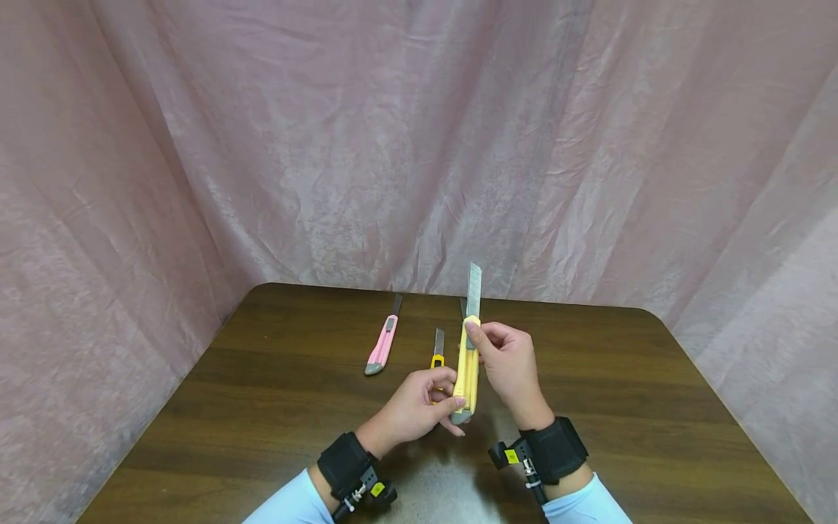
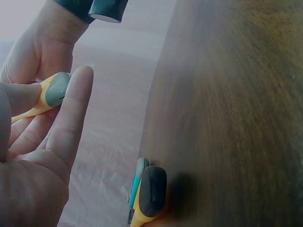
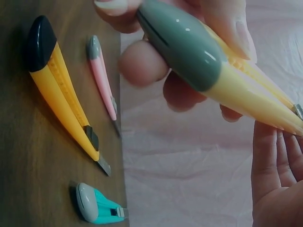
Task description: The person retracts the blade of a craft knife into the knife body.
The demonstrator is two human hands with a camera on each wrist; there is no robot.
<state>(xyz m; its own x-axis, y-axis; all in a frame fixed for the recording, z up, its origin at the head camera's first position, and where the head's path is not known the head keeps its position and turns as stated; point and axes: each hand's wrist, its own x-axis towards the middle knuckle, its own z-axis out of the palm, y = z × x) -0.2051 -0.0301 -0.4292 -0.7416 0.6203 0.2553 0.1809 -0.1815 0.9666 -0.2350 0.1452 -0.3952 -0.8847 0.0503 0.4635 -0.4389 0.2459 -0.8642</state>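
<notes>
A pale yellow box cutter (image 1: 466, 375) with a long bared blade is held up above the table. My left hand (image 1: 419, 404) pinches its lower part beside the grey end cap (image 3: 187, 47). My right hand (image 1: 513, 367) grips the upper part, thumb on the front by the grey slider and blade end. Behind my left hand lies an orange-yellow box cutter (image 3: 64, 99) with a black cap and some blade out. A pink box cutter (image 1: 382, 346) lies to the left. The teal box cutter (image 3: 105, 206) shows in the right wrist view; the held cutter mostly hides it in the head view.
The brown wooden table (image 1: 275, 364) has rounded far corners. A pinkish curtain (image 1: 366, 145) hangs behind its far edge and at the sides. Black wrist straps with small cameras sit on both wrists, above light blue sleeves (image 1: 294, 502).
</notes>
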